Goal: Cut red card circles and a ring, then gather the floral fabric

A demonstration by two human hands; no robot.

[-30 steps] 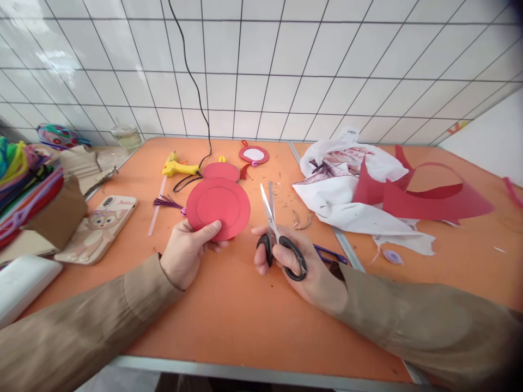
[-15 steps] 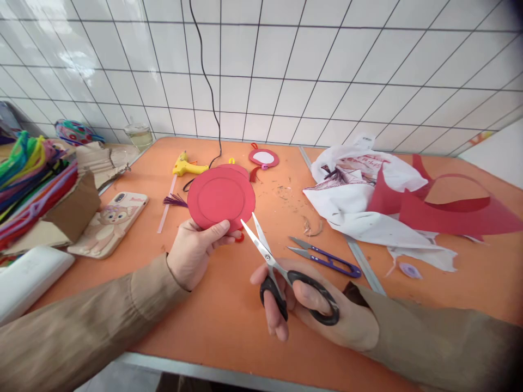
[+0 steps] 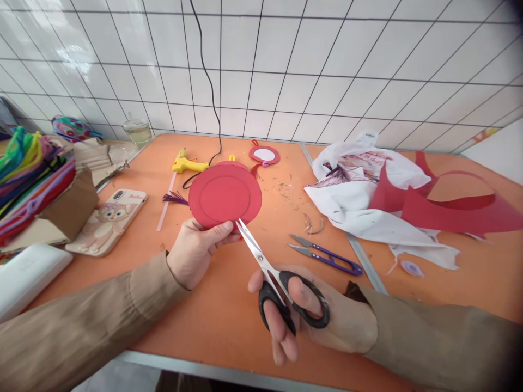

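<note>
Silver metal scissors with black handles [image 3: 260, 258], looped on the loosely curled fingers of the right hand [image 3: 339, 314], aim narrowly parted blades at the five o'clock rim of a flat red paper-like disc [image 3: 224, 196]. The left hand [image 3: 192, 253] pinches that disc at six o'clock; a slip could nick its thumb, and a slack hold might let the sheet buckle. The disc, matte and round with an inner ring, is held just nine o'clock of the view's centre.

1. I get bright, diffuse light over the orange tabletop [image 3: 216, 321], with soft, faint shadows.
2. Glare whitens the tiled wall [image 3: 278, 54] at upper left.
3. My view stretches and darkens toward the right corners; the scissors [image 3: 260, 258] look fairly sharp.
</note>
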